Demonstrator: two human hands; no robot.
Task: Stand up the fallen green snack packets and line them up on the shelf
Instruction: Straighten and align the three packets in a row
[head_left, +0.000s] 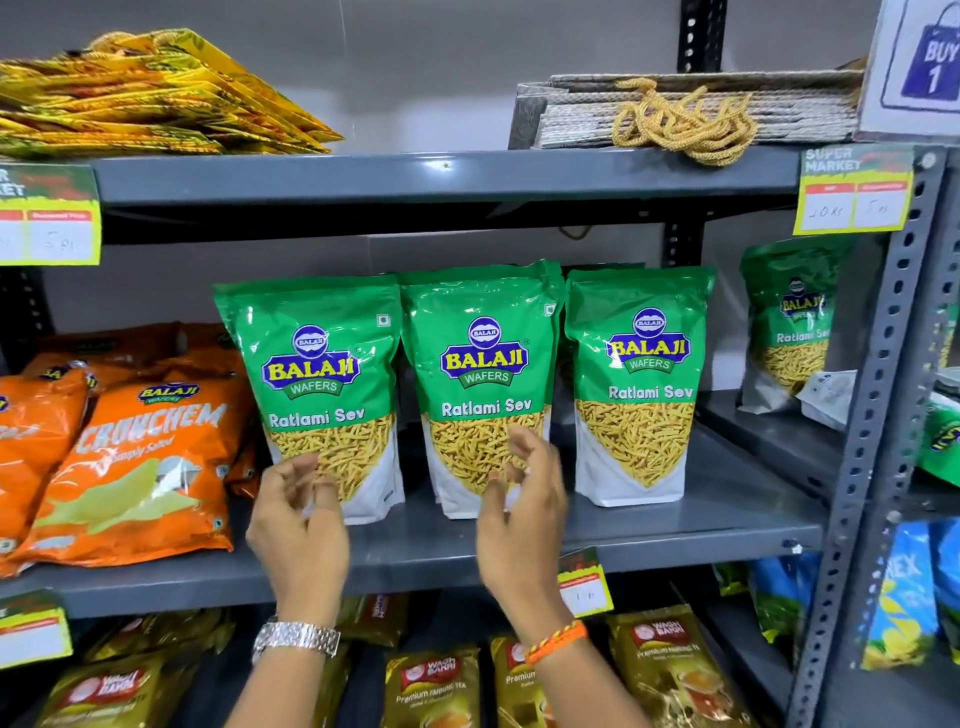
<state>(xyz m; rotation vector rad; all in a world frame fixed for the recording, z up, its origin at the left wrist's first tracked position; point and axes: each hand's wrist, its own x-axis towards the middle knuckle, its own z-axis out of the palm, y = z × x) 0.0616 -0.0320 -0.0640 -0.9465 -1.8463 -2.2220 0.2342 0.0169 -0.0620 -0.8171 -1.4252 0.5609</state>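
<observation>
Three green Ratlami Sev packets stand upright side by side on the grey middle shelf (675, 538): a left packet (317, 364), a middle packet (485, 364) with another tucked behind it, and a right packet (641, 374). My left hand (298, 512), with a metal watch on its wrist, hovers in front of the left packet's bottom corner, fingers apart and holding nothing. In front of the middle packet's lower part is my right hand (522, 499), wearing an orange thread band, fingers curled loosely and empty. A fourth green packet (789, 322) stands further back at the right.
Orange Crunchem bags (140, 467) lean at the shelf's left. Yellow packets (145, 98) and a woven box with gold cord (685, 114) sit on the upper shelf. Tea packets (431, 686) fill the lower shelf. A perforated grey upright (878, 415) bounds the right side.
</observation>
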